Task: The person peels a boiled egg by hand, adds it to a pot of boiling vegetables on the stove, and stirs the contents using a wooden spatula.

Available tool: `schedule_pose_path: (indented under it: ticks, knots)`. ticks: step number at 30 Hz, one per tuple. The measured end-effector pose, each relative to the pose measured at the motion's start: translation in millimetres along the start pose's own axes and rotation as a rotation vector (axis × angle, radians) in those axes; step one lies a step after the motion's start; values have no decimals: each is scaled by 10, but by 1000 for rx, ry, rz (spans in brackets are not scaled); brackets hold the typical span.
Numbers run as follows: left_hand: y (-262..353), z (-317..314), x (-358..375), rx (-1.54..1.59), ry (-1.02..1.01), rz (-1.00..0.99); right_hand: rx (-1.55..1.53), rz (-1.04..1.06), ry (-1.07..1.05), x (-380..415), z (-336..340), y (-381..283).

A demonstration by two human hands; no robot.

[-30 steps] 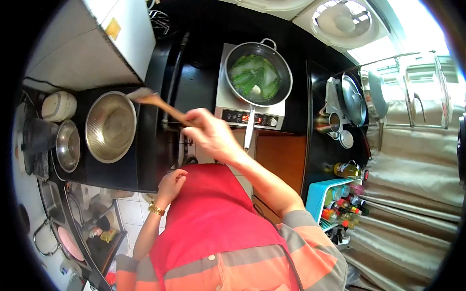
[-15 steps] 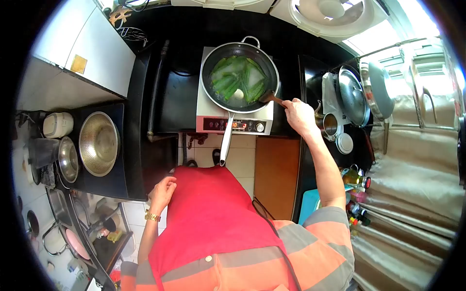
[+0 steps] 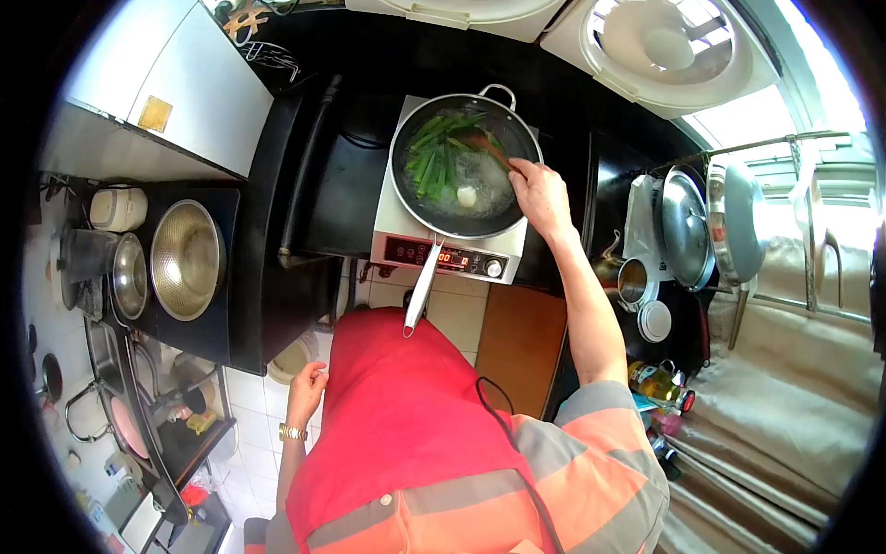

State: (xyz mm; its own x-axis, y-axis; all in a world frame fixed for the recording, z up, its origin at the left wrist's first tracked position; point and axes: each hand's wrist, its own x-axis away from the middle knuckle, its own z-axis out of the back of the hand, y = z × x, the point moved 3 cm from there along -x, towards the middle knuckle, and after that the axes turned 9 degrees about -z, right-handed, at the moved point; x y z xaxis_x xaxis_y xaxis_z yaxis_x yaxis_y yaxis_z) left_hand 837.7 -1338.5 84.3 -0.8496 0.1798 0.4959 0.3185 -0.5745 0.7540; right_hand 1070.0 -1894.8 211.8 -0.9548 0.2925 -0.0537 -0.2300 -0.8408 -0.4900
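My right hand (image 3: 543, 196) is closed round the handle of a wooden spatula (image 3: 495, 151), above the right rim of a dark frying pan (image 3: 402, 196). The spatula's head reaches in among long green leafy vegetables (image 3: 434, 164), which lie bunched in the left and upper part of the pan. Bubbling liquid (image 3: 489, 183) surrounds them, and a small pale round piece (image 3: 467, 196) floats near the front. Low at the left, beside the red apron (image 3: 406, 397), my left hand (image 3: 306, 388) hangs with loosely bent fingers and nothing visible in it.
Under the pan is a lit induction cooker (image 3: 388, 217); the pan's handle (image 3: 423, 294) points toward me. Two metal bowls, one a large basin (image 3: 187, 260), stand left. Lids (image 3: 683, 226) hang at the right above a small pot (image 3: 631, 280) and bottles (image 3: 653, 379).
My right hand has moved the spatula from the pan's right rim inward. The greens have been pushed up and left, exposing more liquid. My left hand stays low, and the view has shifted slightly.
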Motion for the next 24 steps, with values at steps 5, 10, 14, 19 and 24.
schedule_pose_path:
  ticks: [5, 10, 14, 19, 24]
  knots:
    - [-100, -145, 28, -25, -41, 18, -15, -24, 40, -292, -404, 12]
    - [-22, -185, 42, -30, -75, 42, 59, -82, -134, -38, -502, 71]
    - [-72, -170, -28, -55, -49, -10, 110, -91, -194, 300, -347, 122]
    - [-105, -131, -164, -43, -63, -32, 39, -80, -126, 636, 176, 123]
    - [-210, -97, -245, -4, -73, -39, 50, -103, -149, 1054, 582, 83]
